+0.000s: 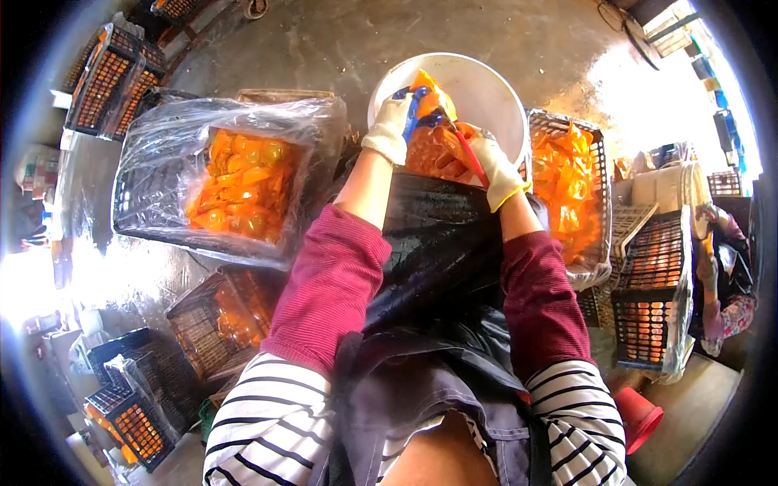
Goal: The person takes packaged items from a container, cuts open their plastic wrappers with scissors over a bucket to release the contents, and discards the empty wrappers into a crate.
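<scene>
Over a white bucket (pixel 509 101) my two gloved hands are close together. My left hand (pixel 392 125), in a white glove with blue fingertips, is closed round an orange piece (pixel 434 97). A red-handled tool (pixel 472 155) is in my right hand (pixel 495 168), gloved in white with a yellow cuff. The tool's far end reaches the orange piece and is partly hidden. Below them, inside the bucket, lies a heap of orange-brown pieces (pixel 433 154).
A plastic-lined crate (pixel 130 174) of orange pieces stands left, another crate (pixel 605 190) right. More crates (pixel 190 336) are at lower left. At far right a person (pixel 725 275) works beside stacked crates (pixel 648 292). A red container (pixel 638 421) sits lower right.
</scene>
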Demonstrator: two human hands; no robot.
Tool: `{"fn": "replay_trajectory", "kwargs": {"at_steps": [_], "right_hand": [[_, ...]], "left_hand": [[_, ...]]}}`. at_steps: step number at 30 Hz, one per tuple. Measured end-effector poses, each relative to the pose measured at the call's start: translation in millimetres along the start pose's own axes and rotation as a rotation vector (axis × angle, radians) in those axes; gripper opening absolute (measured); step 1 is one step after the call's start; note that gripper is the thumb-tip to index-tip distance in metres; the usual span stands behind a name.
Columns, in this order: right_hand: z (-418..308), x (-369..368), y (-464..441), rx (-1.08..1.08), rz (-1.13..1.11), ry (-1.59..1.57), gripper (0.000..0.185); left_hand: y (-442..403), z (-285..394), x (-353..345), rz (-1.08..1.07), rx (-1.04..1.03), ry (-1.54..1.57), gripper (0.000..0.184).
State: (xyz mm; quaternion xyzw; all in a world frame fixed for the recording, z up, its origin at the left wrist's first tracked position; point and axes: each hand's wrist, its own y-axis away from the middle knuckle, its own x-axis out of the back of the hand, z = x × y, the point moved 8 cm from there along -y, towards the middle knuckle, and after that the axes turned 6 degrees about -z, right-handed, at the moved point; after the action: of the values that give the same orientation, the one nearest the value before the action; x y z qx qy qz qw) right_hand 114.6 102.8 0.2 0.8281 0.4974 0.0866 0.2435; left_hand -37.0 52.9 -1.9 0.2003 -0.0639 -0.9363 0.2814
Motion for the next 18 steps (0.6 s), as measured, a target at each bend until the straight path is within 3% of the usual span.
{"fn": "replay_trajectory", "kwargs": {"at_steps": [3, 7, 9, 12, 14, 16, 18], "right_hand": [[4.9, 6.5, -10.2, 0.06, -0.001, -0.105, 0.024], [37.3, 17.0, -46.3, 0.155, -0.062, -0.28, 0.021], [41.0, 13.6, -42.4, 0.049, -0.079, -0.415, 0.015], [26.2, -9.5, -22.0, 0.015, -0.17, -0.62, 0.013], [14.4, -18.0, -11.4, 0.019, -0.227, -0.578, 0.02], [11.2, -23.1, -12.1, 0.048, -0.245, -0.61, 0.022], [4.8, -34.1, -4.5, 0.065, -0.398, -0.73, 0.025]], "left_hand": [[-3.2, -13.4, -4.4, 0.016, 0.075, 0.187, 0.035], [-7.2, -19.7, -28.1, -0.096, 0.013, 0.449, 0.03], [-15.2, -18.8, -31.3, -0.115, -0.077, 0.143, 0.027], [-11.4, -11.6, -38.2, -0.147, -0.116, -0.02, 0.034], [-1.8, 11.0, -38.1, -0.093, -0.243, -0.06, 0.035], [5.0, 34.5, -29.3, -0.076, -0.481, -0.339, 0.041], [-12.6, 25.4, -1.0, -0.003, -0.47, -0.551, 0.052]]}}
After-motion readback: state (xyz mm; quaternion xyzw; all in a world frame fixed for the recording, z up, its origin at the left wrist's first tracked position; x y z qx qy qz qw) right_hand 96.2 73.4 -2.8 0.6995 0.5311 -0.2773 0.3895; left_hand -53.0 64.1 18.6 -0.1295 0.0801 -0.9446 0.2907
